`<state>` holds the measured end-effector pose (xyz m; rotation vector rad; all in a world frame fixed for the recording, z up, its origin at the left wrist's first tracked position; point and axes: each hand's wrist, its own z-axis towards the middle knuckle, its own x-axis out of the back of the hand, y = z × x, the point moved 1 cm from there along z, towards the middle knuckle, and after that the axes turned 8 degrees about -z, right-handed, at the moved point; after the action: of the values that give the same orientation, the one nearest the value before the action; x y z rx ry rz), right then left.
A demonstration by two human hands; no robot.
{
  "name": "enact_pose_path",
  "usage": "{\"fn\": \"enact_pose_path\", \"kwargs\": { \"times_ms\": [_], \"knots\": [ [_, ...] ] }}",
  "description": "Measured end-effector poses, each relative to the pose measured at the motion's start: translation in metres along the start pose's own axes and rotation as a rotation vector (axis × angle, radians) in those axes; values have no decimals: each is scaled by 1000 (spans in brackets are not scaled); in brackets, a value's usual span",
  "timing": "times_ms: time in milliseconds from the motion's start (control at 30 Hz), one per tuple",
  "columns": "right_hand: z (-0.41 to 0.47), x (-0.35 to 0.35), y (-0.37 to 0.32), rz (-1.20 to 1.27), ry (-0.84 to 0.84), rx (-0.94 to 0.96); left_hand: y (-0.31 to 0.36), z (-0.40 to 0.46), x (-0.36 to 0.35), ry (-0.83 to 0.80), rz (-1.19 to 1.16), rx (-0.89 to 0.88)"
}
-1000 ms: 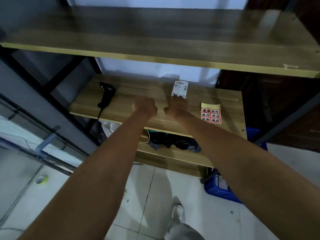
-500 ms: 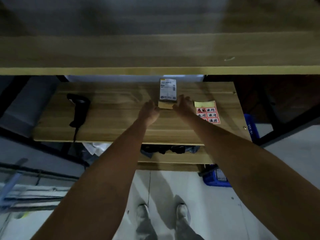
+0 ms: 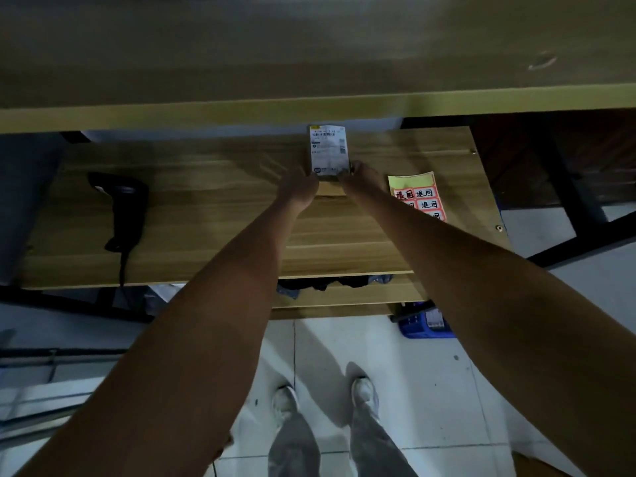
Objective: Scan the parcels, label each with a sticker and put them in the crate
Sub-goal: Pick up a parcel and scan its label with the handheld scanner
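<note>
Under the upper shelf point(image 3: 309, 108), we judge the parcel point(image 3: 328, 151) beside the sticker sheet point(image 3: 418, 197) light and stiff, left hand point(image 3: 297, 187) and right hand point(image 3: 361, 177) pinching its near corners.

Parcel point(image 3: 328, 149) — both hands' grip

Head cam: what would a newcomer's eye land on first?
Two bare arms reach to a parcel at the back of the wooden shelf, the left hand and right hand gripping its near end. Right of it lies a yellow sticker sheet with red labels; far left, a black scanner.
</note>
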<state>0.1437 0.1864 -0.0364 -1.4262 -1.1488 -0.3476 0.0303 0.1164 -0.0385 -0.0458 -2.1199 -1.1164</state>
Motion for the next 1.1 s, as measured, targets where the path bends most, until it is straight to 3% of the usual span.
{"fn": "enact_pose_path", "kwargs": {
  "times_ms": [167, 400, 567, 733, 900, 1100],
  "knots": [
    [12, -14, 1, 103, -6, -6, -7, 7, -4, -23, -29, 119],
    [13, -22, -6, 276, 0, -109, -3, 6, 1, -23, -495, 107],
    [6, -20, -8, 576, -20, -202, -3, 2, 8, -9, -791, 188],
    [-16, -20, -12, 747, -100, -191, -20, -13, 28, -53, -906, 301],
    [-58, -30, -28, 823, -267, -135, -50, -48, 52, -175, -1026, 204],
    [-91, -48, -64, 844, -338, -54, -81, -81, 94, -57, -1091, 202]
  ]
}}
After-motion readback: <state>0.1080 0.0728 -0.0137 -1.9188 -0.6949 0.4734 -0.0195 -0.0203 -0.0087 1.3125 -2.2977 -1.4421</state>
